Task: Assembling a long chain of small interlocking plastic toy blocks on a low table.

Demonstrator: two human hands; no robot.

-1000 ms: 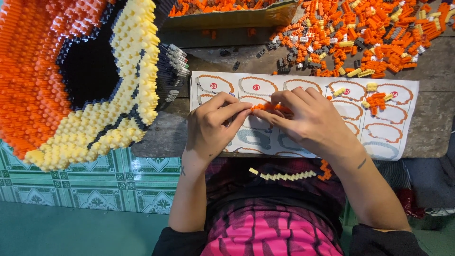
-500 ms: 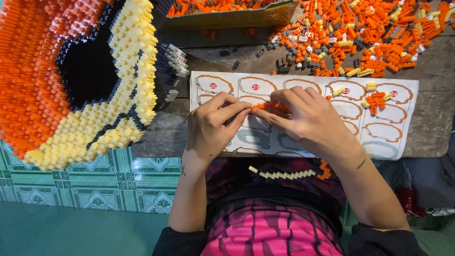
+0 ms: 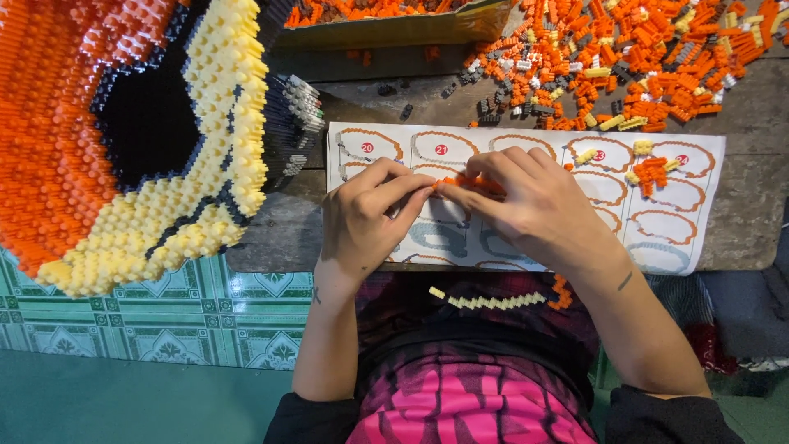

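Both hands meet over the instruction sheet [image 3: 699, 205] on the table [image 3: 756, 123] — the left hand [image 3: 362, 222] and right hand [image 3: 534, 210] each pinch, fingertips closed, one short orange brick strip [image 3: 464, 182] between them. A loose brick pile [image 3: 641, 57] lies beyond; a big brick model [image 3: 123, 140] stands left.

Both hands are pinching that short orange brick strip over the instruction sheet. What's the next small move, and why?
Probably press the ends together until the small orange strip seats. The left hand and right hand meet fingertip to fingertip on it, just above the paper sheet. Spare orange bricks lie on the sheet by the right hand, and the big loose pile lies beyond.
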